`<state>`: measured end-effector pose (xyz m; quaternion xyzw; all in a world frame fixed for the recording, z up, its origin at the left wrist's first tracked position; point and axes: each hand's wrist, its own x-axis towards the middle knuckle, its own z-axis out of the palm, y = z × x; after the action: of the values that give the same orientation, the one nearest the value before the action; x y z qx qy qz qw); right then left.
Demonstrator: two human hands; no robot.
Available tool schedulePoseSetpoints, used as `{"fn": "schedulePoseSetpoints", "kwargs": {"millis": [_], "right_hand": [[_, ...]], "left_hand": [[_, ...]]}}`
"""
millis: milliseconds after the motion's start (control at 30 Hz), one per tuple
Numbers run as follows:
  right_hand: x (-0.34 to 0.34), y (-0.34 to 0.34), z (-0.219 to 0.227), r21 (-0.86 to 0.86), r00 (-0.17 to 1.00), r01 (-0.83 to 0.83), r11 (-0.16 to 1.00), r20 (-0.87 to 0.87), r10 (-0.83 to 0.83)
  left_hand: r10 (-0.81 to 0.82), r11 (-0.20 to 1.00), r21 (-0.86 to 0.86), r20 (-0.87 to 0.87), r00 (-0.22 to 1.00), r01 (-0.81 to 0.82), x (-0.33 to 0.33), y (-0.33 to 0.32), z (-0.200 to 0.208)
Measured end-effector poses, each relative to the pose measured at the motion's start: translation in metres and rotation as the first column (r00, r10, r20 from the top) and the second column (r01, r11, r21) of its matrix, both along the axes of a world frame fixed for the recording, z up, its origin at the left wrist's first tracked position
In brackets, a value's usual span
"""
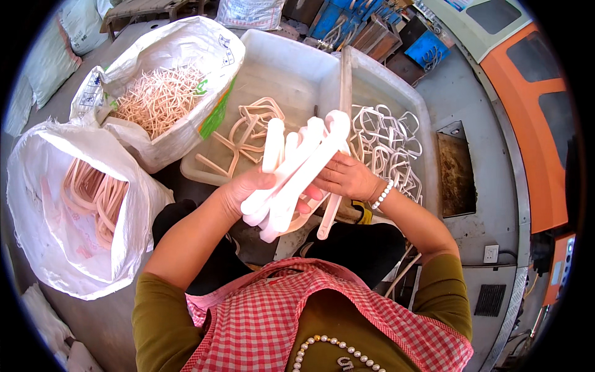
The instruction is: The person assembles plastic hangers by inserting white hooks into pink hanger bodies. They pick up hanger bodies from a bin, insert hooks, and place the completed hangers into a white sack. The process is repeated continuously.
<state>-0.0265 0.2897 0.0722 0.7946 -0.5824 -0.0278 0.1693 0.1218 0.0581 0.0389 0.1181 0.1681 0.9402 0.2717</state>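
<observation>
A bundle of pale pink, bar-like plastic pieces (296,175) with rounded ends is held up in front of me, over the near edge of the bins. My left hand (251,188) is closed around its left side, thumb on top and fingertips showing beneath. From the right, my right hand (348,177) grips the bundle's right side, its fingers partly hidden behind the pieces. One longer strip with a small hole at its end (329,217) hangs below the right hand. I cannot tell the exact kind of these pieces.
Behind the bundle, a white bin (279,59) holds a few beige frames; a second bin (387,80) holds many white loops. At left, one white sack (37,186) contains pink curved pieces, another (180,46) small pink scraps. An orange-and-grey machine (538,124) stands at right.
</observation>
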Motion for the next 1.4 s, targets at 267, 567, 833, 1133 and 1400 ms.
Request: {"fn": "schedulePoseSetpoints", "kwargs": {"millis": [267,567,833,1133,1400], "right_hand": [[0.013,-0.001,0.014,0.021,0.998,0.021,1.000,0.051,-0.022],[0.029,-0.006,0.005,0.198,0.690,0.423,0.884,0.562,-0.456],[0.035,-0.028,0.027,-0.161,0.803,0.519,0.840,0.430,-0.413],[0.124,-0.181,0.048,0.131,-0.006,0.230,0.964,0.991,-0.133],[0.182,-0.285,0.028,0.329,-0.077,0.133,0.935,0.944,-0.322]], "left_hand": [[0.035,0.999,-0.029,0.027,0.999,-0.034,0.023,0.021,0.014],[0.266,0.955,-0.120,-0.062,0.962,-0.271,0.058,0.038,0.069],[0.617,0.528,-0.255,-0.540,0.572,-0.810,0.154,-0.028,0.166],[0.723,-0.485,0.067,-0.530,-0.443,-0.872,0.173,-0.162,0.161],[0.814,-0.552,-0.338,-0.416,-0.405,-0.762,0.180,-0.177,0.070]]}}
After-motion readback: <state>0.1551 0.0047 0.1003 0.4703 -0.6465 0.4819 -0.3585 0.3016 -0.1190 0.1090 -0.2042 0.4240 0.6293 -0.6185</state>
